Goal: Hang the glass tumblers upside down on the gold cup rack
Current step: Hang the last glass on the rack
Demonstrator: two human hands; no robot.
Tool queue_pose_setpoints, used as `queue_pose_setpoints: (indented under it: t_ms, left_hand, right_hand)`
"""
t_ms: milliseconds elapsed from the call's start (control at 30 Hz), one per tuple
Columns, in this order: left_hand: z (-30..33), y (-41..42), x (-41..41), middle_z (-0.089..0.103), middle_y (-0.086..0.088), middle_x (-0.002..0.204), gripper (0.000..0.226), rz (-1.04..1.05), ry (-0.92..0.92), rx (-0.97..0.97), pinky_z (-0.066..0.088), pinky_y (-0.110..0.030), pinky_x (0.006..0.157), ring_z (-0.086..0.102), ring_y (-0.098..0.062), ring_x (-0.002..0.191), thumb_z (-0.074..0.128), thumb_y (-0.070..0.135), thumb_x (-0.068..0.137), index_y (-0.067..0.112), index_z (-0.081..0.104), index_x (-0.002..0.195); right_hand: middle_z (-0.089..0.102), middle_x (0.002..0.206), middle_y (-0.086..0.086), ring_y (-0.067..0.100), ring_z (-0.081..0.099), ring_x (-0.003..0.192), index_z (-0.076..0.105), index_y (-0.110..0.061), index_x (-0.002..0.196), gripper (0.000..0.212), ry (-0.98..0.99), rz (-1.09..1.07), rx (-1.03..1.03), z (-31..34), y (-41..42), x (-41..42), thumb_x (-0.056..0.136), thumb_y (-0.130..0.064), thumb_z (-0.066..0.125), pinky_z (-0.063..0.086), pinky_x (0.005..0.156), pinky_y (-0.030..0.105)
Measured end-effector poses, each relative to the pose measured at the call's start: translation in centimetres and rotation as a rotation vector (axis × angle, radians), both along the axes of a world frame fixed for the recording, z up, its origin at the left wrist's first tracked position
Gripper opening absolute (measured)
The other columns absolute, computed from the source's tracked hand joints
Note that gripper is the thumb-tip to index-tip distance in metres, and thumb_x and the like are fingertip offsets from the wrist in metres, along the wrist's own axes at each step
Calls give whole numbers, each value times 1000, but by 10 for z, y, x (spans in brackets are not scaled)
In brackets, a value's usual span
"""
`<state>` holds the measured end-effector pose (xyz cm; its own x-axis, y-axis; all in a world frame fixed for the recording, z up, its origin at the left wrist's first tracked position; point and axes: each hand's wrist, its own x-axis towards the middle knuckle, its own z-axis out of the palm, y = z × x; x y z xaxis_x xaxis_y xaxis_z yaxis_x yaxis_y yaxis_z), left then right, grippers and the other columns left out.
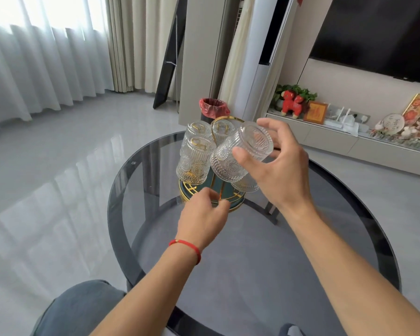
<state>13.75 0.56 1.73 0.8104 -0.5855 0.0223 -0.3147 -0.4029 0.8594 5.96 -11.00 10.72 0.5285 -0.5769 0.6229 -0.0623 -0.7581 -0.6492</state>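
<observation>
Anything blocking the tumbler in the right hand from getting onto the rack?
Nothing clearly blocks it. The right hand holds the tumbler inverted and tilted above the gold rack. Hung tumblers crowd its left and far sides, and the left hand rests at the base. The target peg itself is hidden behind the glass.

So I count five glass tumblers [243, 151], one gold cup rack [230, 204], one round tabletop [325, 263], and two hands in view.

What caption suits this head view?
Right hand lowers an inverted tumbler onto the gold rack; left hand steadies its base.
</observation>
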Motion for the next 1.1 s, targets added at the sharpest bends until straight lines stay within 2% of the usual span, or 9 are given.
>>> queue_pose_setpoints:
  t_ms: [100,167,267,367,500,567,667,733,1100]
  left_hand:
    - [-12,-2,-1,59,-2,131,41,-139,-251,326,49,-45,102,52,-23,125,58,37,92,16,59,128]
    - [-18,-2,-1,55,-1,137,45,-197,-295,424,47,-47,104,47,-23,130,57,38,92,17,55,131]
    - [-23,-2,-1,51,-1,140,47,-238,-354,495,49,-48,101,43,-23,130,57,40,94,18,51,135]
    - [-24,-1,-1,48,-2,140,47,-230,-429,504,50,-47,99,40,-23,132,57,39,94,17,51,134]
    - [-27,0,0,40,-3,149,51,-288,-451,540,47,-48,103,33,-24,137,58,38,92,17,49,138]
    - [-29,0,1,33,-2,154,52,-312,-477,572,41,-50,109,25,-25,144,58,36,91,16,47,138]
    - [-29,-1,2,40,-1,143,46,-300,-523,594,42,-47,105,29,-26,139,57,35,90,16,49,132]
    - [-28,-2,3,43,-1,140,46,-298,-536,593,43,-46,104,31,-26,137,57,37,91,16,49,131]
    - [-32,-4,0,34,-4,153,59,-307,-578,600,39,-44,110,24,-26,144,58,37,92,16,41,144]
  right_hand:
    - [73,125,-5,15,70,111,61,-22,134,68,47,1,-34,-4,-4,11,76,-46,88,56,96,42]
    - [72,127,-6,13,67,109,60,-23,135,69,86,-11,-60,-8,-7,17,76,-49,87,55,97,41]
    - [71,128,-4,10,57,98,61,-24,137,71,159,-19,-109,-14,-9,25,77,-54,85,53,94,35]
    - [70,130,-3,22,60,115,62,-21,138,71,207,5,-119,-20,-12,31,78,-51,85,49,100,38]
    - [46,101,-26,26,52,125,65,-20,136,70,256,2,-151,-31,-16,36,76,-51,86,44,106,40]
    - [40,97,-29,26,50,124,67,-19,133,69,274,3,-180,-37,-18,38,75,-52,86,43,107,45]
    - [69,110,-12,26,49,122,69,-20,131,67,323,-21,-274,-43,-21,42,77,-57,83,36,106,43]
    - [75,115,-2,27,49,121,69,-19,131,67,351,-31,-310,-46,-23,44,79,-60,79,33,102,42]
    - [56,146,10,33,43,138,61,-22,146,76,476,-99,-455,-56,-30,42,93,-75,48,28,112,52]
